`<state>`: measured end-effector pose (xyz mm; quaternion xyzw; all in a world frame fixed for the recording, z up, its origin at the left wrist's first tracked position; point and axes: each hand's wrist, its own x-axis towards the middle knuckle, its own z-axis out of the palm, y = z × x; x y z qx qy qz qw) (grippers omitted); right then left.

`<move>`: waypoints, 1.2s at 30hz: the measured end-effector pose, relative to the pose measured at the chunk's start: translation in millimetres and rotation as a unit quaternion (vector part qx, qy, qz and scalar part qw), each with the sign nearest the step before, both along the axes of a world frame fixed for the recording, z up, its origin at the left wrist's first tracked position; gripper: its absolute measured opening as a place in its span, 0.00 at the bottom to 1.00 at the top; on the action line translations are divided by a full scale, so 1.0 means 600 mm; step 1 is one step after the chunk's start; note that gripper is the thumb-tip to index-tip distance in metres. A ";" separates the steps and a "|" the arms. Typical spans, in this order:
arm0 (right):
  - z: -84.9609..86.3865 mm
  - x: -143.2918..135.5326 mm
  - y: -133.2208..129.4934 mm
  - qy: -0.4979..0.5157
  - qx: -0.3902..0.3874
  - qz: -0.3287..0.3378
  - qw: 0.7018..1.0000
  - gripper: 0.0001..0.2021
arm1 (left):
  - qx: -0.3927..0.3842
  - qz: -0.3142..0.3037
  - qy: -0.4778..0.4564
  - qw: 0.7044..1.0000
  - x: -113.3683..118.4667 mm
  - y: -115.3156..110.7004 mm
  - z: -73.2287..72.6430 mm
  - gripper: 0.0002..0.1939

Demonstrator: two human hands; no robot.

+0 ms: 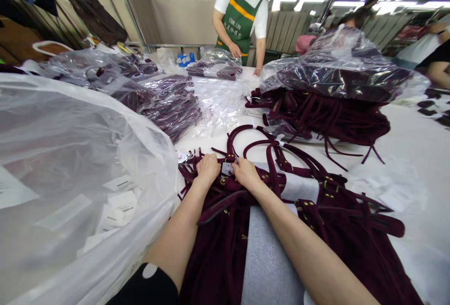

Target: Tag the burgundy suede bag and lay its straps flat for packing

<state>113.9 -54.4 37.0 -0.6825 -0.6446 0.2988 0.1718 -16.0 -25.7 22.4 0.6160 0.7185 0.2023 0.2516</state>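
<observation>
— While we look down past our forearms, what lies right under us?

— We see a dark maroon bag (218,248) flat on the white table (415,145), soft like velvet, with a grey sheet (267,258) laid across its middle. Its straps (281,155) loop away from us, and small gold studs show along the bands.

— And our hands?

— Both arms reach straight forward, and our hands meet at the top edge of the bag. Our left hand (208,166) rests knuckles up, fingers curled down and pressed together on the cloth. Our right hand (246,172) sits just beside it, fingers bent inward. Between them is a small pale tag (227,169); both hands touch it, though we cannot tell which fingertips actually pinch it.

— What is to our left?

— A big clear plastic bag (70,164) bulges there, with white paper labels inside.

— Farther out?

— Beyond the straps lies a heap of more maroon bags (323,117), with a plastic-wrapped bundle (337,70) on top. Left of it are flat packed bags in clear sleeves (168,103).

— At the far end?

— A person in a green apron (239,19) stands at the table's edge, hands on another wrapped pile (216,63).
</observation>
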 end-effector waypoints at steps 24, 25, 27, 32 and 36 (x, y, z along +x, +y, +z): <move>0.002 0.004 0.009 0.302 -0.082 -0.069 0.947 0.29 | -0.097 0.116 -0.713 0.684 -0.025 -0.008 0.009 0.08; 0.005 0.004 0.008 0.288 -0.077 -0.054 0.953 0.29 | -0.092 0.113 -0.714 0.685 -0.025 -0.009 0.008 0.10; 0.009 0.005 0.005 0.242 -0.055 -0.005 0.969 0.26 | -0.086 0.106 -0.715 0.686 -0.026 -0.009 0.008 0.12; 0.010 0.004 0.003 0.121 0.001 0.062 0.991 0.22 | -0.098 0.062 -0.718 0.686 -0.025 -0.013 0.014 0.15; 0.014 0.000 0.003 0.066 0.022 0.080 0.994 0.23 | -0.117 0.025 -0.705 0.699 -0.024 -0.018 0.017 0.18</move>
